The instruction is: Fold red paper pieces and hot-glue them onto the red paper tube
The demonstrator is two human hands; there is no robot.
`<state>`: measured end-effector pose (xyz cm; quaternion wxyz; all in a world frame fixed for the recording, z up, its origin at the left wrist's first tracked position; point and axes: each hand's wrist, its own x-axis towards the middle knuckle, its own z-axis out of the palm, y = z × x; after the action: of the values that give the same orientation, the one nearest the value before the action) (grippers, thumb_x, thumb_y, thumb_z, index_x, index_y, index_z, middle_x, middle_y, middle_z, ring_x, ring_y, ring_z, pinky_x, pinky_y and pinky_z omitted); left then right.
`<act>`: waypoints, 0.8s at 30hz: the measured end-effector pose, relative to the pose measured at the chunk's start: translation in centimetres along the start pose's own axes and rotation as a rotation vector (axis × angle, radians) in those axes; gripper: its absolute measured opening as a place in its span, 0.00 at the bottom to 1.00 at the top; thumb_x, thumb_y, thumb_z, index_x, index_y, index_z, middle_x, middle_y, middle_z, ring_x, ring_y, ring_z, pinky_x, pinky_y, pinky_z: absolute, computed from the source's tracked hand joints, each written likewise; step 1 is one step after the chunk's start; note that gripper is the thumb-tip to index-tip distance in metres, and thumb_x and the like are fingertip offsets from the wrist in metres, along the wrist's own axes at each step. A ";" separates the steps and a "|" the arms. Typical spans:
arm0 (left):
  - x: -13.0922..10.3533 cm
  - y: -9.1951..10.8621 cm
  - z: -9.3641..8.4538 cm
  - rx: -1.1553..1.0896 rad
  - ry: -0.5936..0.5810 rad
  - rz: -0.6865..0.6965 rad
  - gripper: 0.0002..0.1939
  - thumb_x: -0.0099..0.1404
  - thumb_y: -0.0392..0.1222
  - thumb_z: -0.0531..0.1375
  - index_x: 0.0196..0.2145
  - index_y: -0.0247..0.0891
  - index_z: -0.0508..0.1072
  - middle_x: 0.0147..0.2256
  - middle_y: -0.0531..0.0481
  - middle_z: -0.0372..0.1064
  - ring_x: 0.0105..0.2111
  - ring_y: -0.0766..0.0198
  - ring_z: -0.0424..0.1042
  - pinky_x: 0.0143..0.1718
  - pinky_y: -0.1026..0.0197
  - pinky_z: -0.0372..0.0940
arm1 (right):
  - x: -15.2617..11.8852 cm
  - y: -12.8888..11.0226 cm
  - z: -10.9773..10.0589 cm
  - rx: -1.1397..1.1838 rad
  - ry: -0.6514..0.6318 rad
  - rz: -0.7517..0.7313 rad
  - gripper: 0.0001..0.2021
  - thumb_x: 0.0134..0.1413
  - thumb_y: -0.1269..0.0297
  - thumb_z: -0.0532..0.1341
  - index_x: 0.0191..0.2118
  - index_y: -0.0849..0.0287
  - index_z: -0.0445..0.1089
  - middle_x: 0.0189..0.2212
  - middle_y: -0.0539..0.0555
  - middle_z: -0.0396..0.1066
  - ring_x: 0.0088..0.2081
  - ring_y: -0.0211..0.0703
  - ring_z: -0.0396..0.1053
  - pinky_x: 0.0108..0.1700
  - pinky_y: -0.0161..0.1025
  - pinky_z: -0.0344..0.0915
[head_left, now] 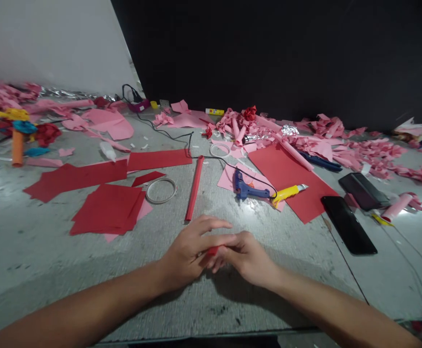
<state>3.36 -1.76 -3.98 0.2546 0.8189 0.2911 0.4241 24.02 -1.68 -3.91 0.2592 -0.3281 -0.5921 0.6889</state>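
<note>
My left hand [192, 249] and my right hand [249, 256] meet near the table's front edge. Between their fingers is a small piece of red paper [213, 251], mostly hidden by the fingers. Both hands are closed on it. Just beyond them lies a thin red paper roll [195, 189], pointing away from me. To its left are a stack of red paper squares [106, 209] and a ring of tape [161, 190]. A blue glue gun [249, 188] and a yellow cutter [287, 193] lie to the right of the roll.
Long red strips [84, 175] lie at the left, near a glue bottle [107, 151]. A large red sheet [290, 179], a black phone [348, 224] and a dark case [363, 190] are at the right. Pink scraps [370, 154] line the back; a black cable [167, 137] crosses the middle.
</note>
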 end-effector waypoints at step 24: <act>-0.2 0.4 0.0 0.131 0.017 0.105 0.17 0.81 0.46 0.57 0.62 0.41 0.75 0.58 0.41 0.76 0.57 0.57 0.72 0.61 0.53 0.68 | -0.2 -1.2 0.0 -0.060 -0.068 -0.057 0.22 0.72 0.50 0.62 0.32 0.60 0.82 0.30 0.54 0.83 0.31 0.40 0.80 0.38 0.36 0.77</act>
<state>3.37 -2.17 -3.83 0.1755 0.8442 0.2772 0.4240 24.15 -1.62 -2.72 0.2483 -0.2952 -0.6302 0.6739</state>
